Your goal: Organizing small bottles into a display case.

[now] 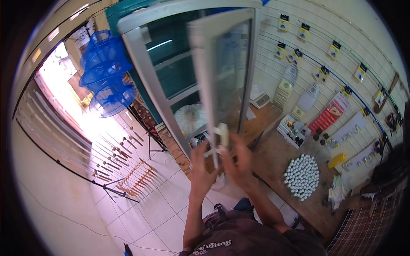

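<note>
Before me stands a glass display cabinet [147, 67] with a pale metal frame. Its glazed door [205, 80] is swung out towards me, blurred by motion. At the door's lower corner is my left hand [201, 171], fingers spread beside the door edge; whether it grips the edge is unclear. My right hand [238, 160] is on the other side of the edge, fingers bent around a small pale object [223, 134], too blurred to name. Through the cabinet's opening shows a clear plastic bag [190, 118] on a lower level.
Right of me a wooden workbench [269, 160] carries a round cluster of white-topped cylinders [302, 177], a parts box [293, 131], a yellow bottle [337, 160] and a scale [258, 96]. Blue mesh nets [107, 73] hang left. Fishing rods [118, 156] stand in a wooden rack [137, 179] on the floor.
</note>
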### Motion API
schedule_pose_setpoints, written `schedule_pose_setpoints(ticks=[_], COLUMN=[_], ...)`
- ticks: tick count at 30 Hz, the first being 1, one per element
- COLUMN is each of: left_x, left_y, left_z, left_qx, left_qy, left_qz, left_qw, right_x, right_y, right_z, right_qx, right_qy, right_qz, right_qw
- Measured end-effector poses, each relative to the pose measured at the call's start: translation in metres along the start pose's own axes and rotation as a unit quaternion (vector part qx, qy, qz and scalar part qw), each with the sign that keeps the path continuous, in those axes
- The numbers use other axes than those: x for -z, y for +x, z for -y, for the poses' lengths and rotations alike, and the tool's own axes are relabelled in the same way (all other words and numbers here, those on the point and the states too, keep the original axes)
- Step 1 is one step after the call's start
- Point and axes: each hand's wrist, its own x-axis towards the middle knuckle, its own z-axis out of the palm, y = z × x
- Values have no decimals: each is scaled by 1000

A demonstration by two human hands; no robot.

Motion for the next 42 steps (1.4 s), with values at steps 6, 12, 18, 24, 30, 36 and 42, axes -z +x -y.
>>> schedule_pose_setpoints(ticks=[6,12,18,24,30,36,42], left_x=[-1,3,-65,-174,-232,-264,-288], left_y=[32,54,26,-20,-40,-46,-42], left_z=[67,85,82,96,102,95,86], left_qx=[-66,26,-91,52,-33,64,76], left_qy=[100,152,254,-13,-30,93,74], left_qz=[-293,-341,-398,120,460,645,609], left_qw=[949,927,877,991,887,756,786], right_x=[-25,22,110,182,236,264,261], right_y=[-3,-72,-173,-267,-304,-313,-313], right_z=[-12,-86,-118,-120,-129,-152,-183], right_qx=[18,-58,-261,-386,-535,-501,-469], right_qy=[30,-139,-333,-380,-393,-394,-460], right_qz=[109,136,70,-11,-120,-236,-124], right_qw=[993,979,903,841,738,734,743])
